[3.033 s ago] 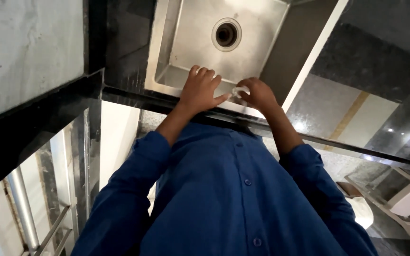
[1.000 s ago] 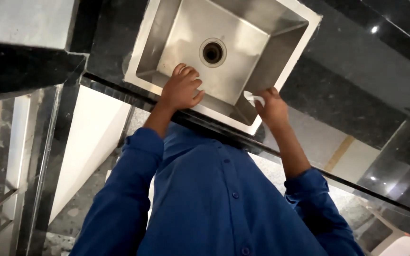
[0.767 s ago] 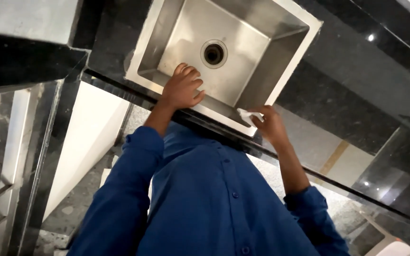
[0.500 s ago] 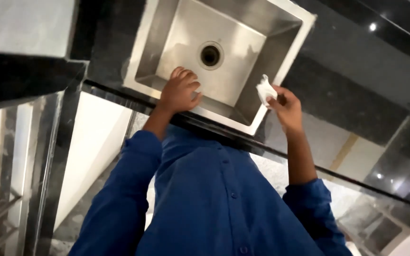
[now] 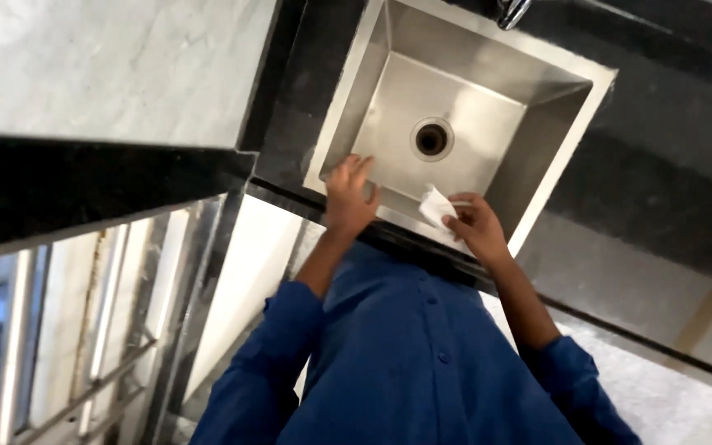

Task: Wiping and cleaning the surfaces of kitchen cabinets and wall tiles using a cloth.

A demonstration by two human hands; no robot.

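At the sink rim, left hand flat (fingers spread), right hand pinching white cloth.

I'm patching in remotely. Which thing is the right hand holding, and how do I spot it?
Find the square steel sink set in the dark countertop. At its near rim, the right hand pinches a small white crumpled cloth. It is the only white, soft thing there; the left hand beside it rests empty on the rim.

Polished black granite surface beside a grey marble wall, metal window rails at lower left.
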